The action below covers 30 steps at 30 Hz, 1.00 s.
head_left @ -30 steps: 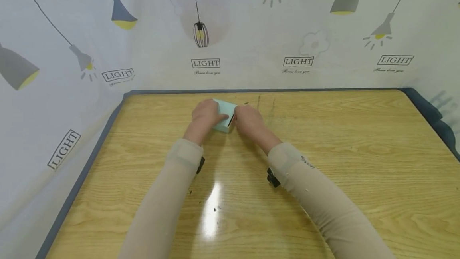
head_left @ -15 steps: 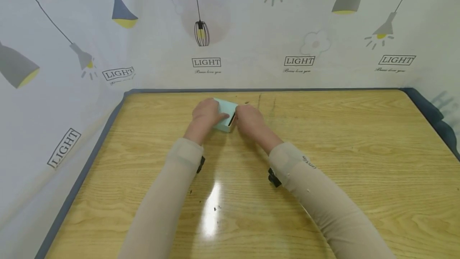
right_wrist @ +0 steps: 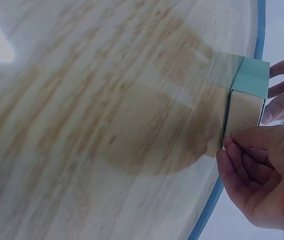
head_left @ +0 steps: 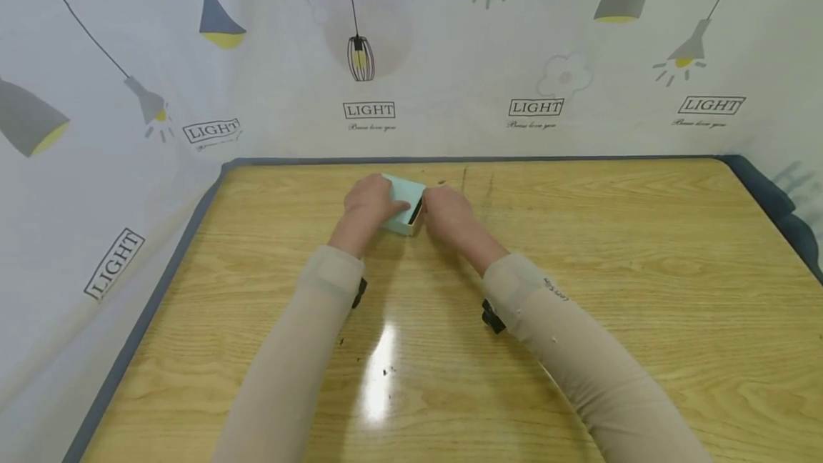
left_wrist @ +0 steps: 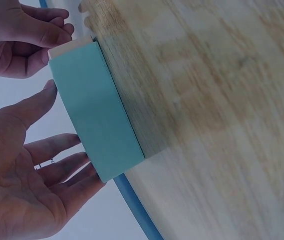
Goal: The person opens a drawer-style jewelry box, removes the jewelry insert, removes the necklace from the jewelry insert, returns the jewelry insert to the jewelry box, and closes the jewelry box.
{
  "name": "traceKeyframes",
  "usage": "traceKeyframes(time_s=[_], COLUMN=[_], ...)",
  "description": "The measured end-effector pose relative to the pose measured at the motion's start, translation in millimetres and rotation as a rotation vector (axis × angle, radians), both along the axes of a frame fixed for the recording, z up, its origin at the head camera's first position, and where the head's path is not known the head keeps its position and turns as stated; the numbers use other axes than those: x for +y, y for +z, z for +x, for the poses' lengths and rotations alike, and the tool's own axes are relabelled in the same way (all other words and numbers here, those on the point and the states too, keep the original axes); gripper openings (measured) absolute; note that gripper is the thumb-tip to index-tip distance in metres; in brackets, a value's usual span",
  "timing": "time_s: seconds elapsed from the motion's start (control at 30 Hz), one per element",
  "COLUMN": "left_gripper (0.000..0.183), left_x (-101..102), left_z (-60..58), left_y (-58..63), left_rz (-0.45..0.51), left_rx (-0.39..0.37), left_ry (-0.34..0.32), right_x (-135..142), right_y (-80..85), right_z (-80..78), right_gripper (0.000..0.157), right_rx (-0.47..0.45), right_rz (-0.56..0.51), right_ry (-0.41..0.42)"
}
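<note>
A light teal drawer box (head_left: 405,191) lies on the table towards its far edge. My left hand (head_left: 369,200) grips it from the left, thumb on top and fingers spread along the far side, as the left wrist view shows. A cream inner tray (left_wrist: 71,48) sticks out a little from the sleeve's right end, and a dark slit shows above it in the head view. With thumb and forefinger, my right hand (right_wrist: 266,170) pinches the edge of the tray's pale end. What the tray holds is hidden.
The wood-grain table (head_left: 611,270) has a dark blue edge (head_left: 579,158) at the back, close behind the box. Beyond it hangs a white cloth (head_left: 450,34) printed with lamps. Small dark specks and a bright reflection lie nearer the front.
The slit at the box's right end has widened slightly as my right hand shifts a little to the right. My left hand stays on the box.
</note>
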<state>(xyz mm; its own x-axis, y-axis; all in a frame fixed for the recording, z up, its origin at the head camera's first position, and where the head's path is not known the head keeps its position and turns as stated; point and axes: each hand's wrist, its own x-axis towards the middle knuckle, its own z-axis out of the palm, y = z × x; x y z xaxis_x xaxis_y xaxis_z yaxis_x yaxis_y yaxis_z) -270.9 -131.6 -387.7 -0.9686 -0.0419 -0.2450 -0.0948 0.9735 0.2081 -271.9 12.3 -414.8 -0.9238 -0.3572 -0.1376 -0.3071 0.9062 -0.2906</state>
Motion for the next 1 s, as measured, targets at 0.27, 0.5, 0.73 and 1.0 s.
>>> traceKeyframes(time_s=[0.27, 0.5, 0.73, 1.0], left_gripper=[0.049, 0.048, 0.047, 0.054], left_x=[-0.2, 0.1, -0.9, -1.2], left_z=[1.0, 1.5, 1.0, 2.3], left_y=[2.2, 2.2, 3.6, 2.2], left_rz=[0.004, 0.006, 0.02, 0.024], left_rx=[0.006, 0.001, -0.006, 0.001], left_ry=[-0.008, -0.01, -0.001, -0.024], right_x=[0.3, 0.9, 0.6, 1.4], right_y=[2.4, 2.3, 2.2, 0.4], right_z=[1.1, 1.6, 1.6, 1.9], right_gripper=[0.021, 0.018, 0.017, 0.02], right_rx=[-0.014, -0.011, -0.003, 0.006], right_rz=[-0.001, 0.028, 0.016, 0.009], right_ry=[0.006, 0.012, 0.013, 0.01])
